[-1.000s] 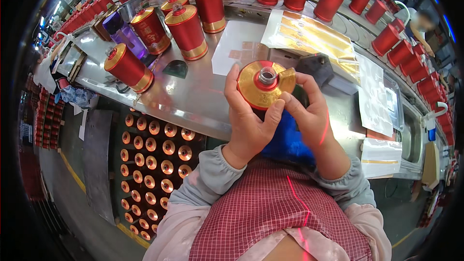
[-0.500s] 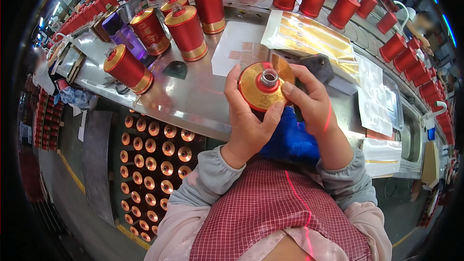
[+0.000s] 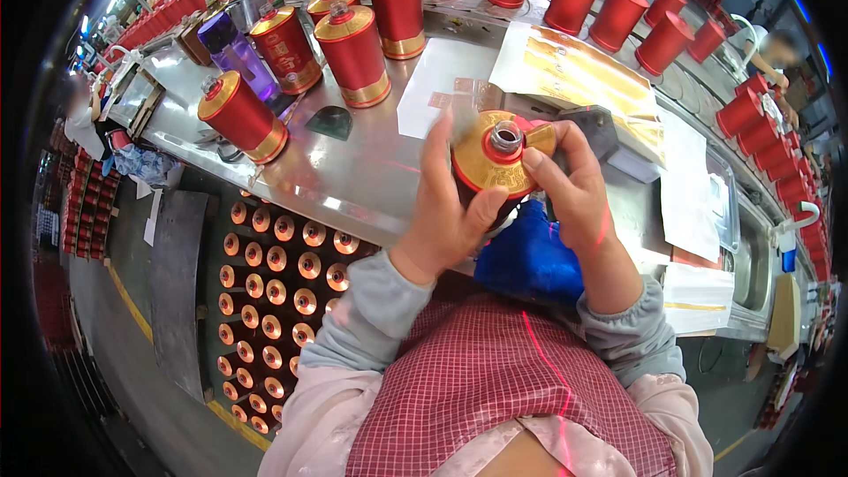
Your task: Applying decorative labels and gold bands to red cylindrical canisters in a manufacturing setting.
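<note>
Red-and-gold bottle [image 3: 495,159]: only the gold shoulder and open neck show, its body is hidden behind the left hand [image 3: 446,212] and right hand [image 3: 574,190], and the left fingertips are motion-blurred. Blue cloth [image 3: 530,261] is half covered by the right wrist and the checked apron [image 3: 495,389], so its shape can't be made out. Far row of red bottles [image 3: 618,0] is cut off by the top edge, and the crate of bottles [image 3: 283,283] runs under the steel table [image 3: 344,177].
</note>
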### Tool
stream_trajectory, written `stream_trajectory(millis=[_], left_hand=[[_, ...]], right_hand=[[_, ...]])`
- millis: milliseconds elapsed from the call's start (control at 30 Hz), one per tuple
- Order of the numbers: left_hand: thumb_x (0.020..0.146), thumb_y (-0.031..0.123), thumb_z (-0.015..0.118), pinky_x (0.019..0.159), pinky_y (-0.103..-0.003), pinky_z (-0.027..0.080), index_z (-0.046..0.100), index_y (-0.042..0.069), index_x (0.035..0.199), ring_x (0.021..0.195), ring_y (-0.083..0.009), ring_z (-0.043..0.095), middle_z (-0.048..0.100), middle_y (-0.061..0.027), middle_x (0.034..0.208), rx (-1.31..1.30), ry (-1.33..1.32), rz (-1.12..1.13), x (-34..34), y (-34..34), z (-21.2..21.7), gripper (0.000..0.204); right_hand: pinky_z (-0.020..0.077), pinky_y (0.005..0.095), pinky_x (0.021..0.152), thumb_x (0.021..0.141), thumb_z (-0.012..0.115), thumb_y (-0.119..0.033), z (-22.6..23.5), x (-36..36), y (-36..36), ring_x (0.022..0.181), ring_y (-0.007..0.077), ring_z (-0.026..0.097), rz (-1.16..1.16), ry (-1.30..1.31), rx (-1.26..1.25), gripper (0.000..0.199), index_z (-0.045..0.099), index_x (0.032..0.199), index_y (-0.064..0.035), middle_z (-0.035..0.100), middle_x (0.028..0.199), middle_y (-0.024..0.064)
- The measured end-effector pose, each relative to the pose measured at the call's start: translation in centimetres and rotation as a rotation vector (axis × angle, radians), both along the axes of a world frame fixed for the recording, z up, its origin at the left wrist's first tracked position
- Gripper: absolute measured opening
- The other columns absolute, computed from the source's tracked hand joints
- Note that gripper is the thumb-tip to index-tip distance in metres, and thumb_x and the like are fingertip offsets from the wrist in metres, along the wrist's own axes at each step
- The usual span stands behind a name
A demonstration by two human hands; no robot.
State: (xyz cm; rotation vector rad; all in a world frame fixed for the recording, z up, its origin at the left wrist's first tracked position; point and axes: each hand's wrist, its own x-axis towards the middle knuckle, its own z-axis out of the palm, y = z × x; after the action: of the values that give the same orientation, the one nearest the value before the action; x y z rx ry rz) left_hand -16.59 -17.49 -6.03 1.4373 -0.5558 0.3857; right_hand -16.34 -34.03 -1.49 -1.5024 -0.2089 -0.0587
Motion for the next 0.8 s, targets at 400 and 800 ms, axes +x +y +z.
stream_trajectory(millis=[400, 800], left_hand=[[0.085, 0.023, 0.068, 0.106, -0.046, 0.031, 0.023, -0.004, 0.137, 0.123, -0.036, 0.042, 0.04, -0.0225, 0.129, 0.19, -0.26, 0.42, -2.3, -2.1, 0.2, 0.074], [0.077, 0.011, 0.069, 0.098, -0.036, 0.043, 0.013, -0.003, 0.14, 0.114, -0.0272, 0.052, 0.042, -0.0214, 0.125, -0.106, 0.162, 0.105, -1.3, -2.3, 1.4, 0.086]], right_hand=[[0.0424, 0.0259, 0.091, 0.089, 0.065, -0.015, 0.5, -0.8, 0.2, 0.103, 0.0103, 0.052, 0.036, 0.0, 0.051, 0.033, 0.055, 0.117, -0.0023, 0.058, 0.11, 0.0039], [0.0464, 0.0267, 0.088, 0.088, 0.064, -0.013, 1.3, 3.7, -2.0, 0.099, 0.0113, 0.056, 0.267, 0.217, 0.026, 0.022, 0.055, 0.106, -0.0046, 0.059, 0.108, 0.0051]])
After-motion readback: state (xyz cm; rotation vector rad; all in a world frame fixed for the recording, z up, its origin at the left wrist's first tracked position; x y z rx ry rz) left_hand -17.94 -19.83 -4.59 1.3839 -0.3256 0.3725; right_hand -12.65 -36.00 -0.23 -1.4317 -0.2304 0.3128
